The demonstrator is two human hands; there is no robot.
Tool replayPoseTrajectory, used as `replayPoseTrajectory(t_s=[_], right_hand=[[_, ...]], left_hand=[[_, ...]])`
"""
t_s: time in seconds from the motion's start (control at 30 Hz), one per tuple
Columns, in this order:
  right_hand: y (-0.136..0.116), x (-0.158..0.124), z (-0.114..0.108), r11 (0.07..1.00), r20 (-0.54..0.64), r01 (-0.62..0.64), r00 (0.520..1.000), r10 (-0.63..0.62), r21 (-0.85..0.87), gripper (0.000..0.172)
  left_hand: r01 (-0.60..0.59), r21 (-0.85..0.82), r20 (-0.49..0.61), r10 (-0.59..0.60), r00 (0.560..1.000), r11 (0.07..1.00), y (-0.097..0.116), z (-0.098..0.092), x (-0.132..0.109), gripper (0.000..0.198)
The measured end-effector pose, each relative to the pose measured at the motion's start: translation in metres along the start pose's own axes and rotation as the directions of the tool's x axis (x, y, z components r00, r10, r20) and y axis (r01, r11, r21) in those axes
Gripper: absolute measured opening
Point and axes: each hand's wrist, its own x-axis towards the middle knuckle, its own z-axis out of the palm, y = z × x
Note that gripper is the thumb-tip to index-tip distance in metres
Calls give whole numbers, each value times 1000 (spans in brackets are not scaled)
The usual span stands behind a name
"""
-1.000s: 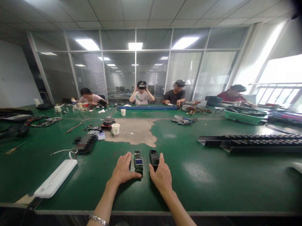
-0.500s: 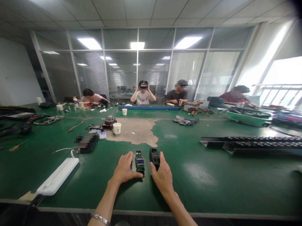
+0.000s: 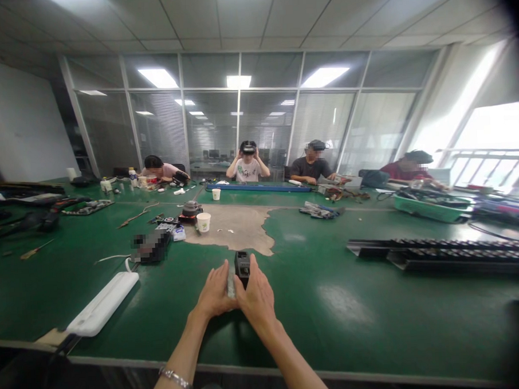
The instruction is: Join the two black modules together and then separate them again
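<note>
Clamping black casing (image 3: 242,264) in right hand (image 3: 257,293), circuit board (image 3: 231,280) in left hand (image 3: 214,291), close together; paper cup (image 3: 204,223) at eleven o'clock

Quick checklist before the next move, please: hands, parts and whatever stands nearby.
1. Right hand gripping the black plastic housing: ok, thumb and fingers on opposite sides.
2. Left hand gripping the circuit board: cannot tell, the contact is hidden.
3. Board lined up with the housing: cannot tell, only a narrow strip of it shows.
4. Nearer paper cup apart from both hands: ok, upright beyond them.
5. White power strip apart from the left hand: ok.
</note>
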Motion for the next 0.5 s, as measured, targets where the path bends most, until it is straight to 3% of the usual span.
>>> replayPoseTrajectory(t_s=[0.17,0.5], right_hand=[[-6,1,2,998,54,-32,998,35,-58,73],[7,-17,19,994,102,-43,993,53,-102,77]], left_hand=[[5,-39,-14,-6,1000,999,3,-2,0,108],[-13,-52,-15,12,1000,999,4,-3,0,107]])
